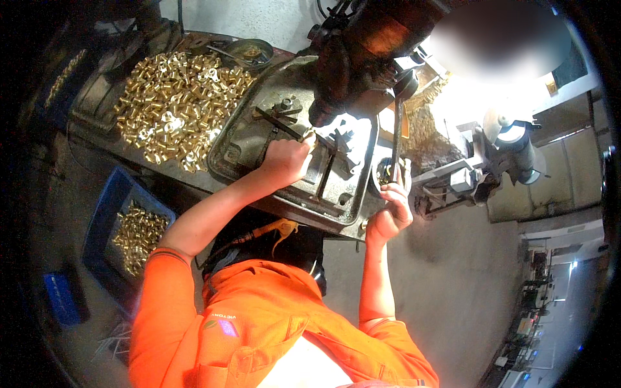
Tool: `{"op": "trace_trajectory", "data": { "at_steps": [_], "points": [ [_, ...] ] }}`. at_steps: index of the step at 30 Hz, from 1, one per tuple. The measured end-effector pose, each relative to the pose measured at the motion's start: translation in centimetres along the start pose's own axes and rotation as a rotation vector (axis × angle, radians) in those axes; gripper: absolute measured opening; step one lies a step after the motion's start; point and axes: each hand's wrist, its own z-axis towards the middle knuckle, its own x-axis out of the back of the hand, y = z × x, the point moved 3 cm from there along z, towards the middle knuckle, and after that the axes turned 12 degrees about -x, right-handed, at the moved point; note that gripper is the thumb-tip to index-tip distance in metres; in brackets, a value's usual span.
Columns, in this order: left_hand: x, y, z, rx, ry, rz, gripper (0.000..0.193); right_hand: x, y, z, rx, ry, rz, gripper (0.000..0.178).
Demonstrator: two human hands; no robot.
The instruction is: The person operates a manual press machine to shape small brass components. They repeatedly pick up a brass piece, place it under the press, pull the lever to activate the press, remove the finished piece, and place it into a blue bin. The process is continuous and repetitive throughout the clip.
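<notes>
My left hand (286, 163) is closed, pinching a small brass fitting (310, 138) just below the dark spindle of a drill press (362, 61). The fingers hide most of the fitting. Beneath that hand lies the machine's grey metal table (294, 202), with slots and dark clamp bars (279, 123) bolted on. My right hand (391, 213) is raised at the table's right side, its fingers wrapped round the lower end of the long feed lever (397, 129). A large heap of brass fittings (181, 103) is piled on the bench left of the machine table.
On the floor at left, a blue crate (103, 216) holds more brass fittings (139, 236). A yellow air blow gun (281, 227) hangs at the bench front. A round dish (249, 50) stands behind the heap. Another motor-driven machine (517, 152) stands at right, beside a bright glare.
</notes>
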Motion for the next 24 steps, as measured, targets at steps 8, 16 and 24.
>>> {"op": "trace_trajectory", "data": {
  "at_steps": [8,16,24],
  "points": [
    [0.5,0.2,1.0,0.151,-0.284,-0.025,0.036,0.5,1.1,-0.4,-0.131,-0.05,-0.048,0.042],
    [1.5,0.7,1.4,0.15,-0.301,-0.032,0.023,0.5,-3.3,0.3,-0.081,-0.164,-0.256,0.039],
    [1.2,0.9,1.0,0.132,-0.211,0.015,0.016,-2.5,-16.3,2.3,0.373,-0.371,-0.535,0.033]
  ]
}}
